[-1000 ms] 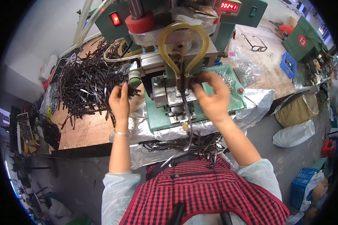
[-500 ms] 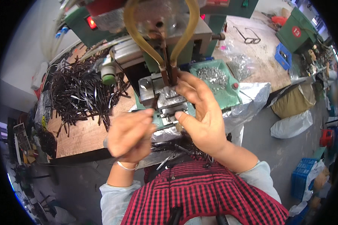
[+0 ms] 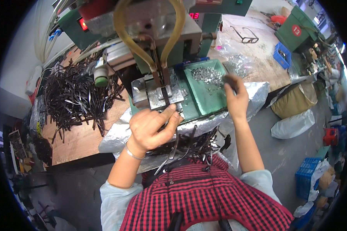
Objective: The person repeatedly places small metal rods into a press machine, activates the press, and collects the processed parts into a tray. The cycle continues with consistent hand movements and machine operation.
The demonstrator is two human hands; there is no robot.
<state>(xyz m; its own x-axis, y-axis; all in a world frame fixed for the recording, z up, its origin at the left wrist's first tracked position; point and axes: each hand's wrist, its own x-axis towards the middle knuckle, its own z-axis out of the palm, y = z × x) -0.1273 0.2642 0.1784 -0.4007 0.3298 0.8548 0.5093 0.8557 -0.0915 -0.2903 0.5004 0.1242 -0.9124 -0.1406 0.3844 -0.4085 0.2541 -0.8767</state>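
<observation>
My left hand (image 3: 152, 129) is closed at the front of a metal fixture (image 3: 146, 101), its fingertips pinching the near end of a dark strip (image 3: 165, 96) that looks like a glasses temple. The strip lies along the fixture, beneath two copper-coloured jaws (image 3: 160, 77) fed by looped yellowish tubes (image 3: 178, 27). My right hand (image 3: 237, 96) is over the right rim of a green tray (image 3: 204, 98), thumb and bent fingers slightly apart. Its fingertips are darkened and a little blurred. Small shiny metal parts (image 3: 208, 75) lie heaped in the tray near them.
A big pile of dark strips (image 3: 81, 96) covers the bench at left. More strips (image 3: 192, 142) lie near my apron. Silver foil (image 3: 117, 133) lines the bench edge. Glasses frames (image 3: 248, 38), a blue bin (image 3: 282, 56) and a green box (image 3: 297, 29) stand at the far right.
My right hand has left the fixture and moved right to the tray. My left hand has moved right and up to the fixture's front. A dark strip now shows beneath the jaws.
</observation>
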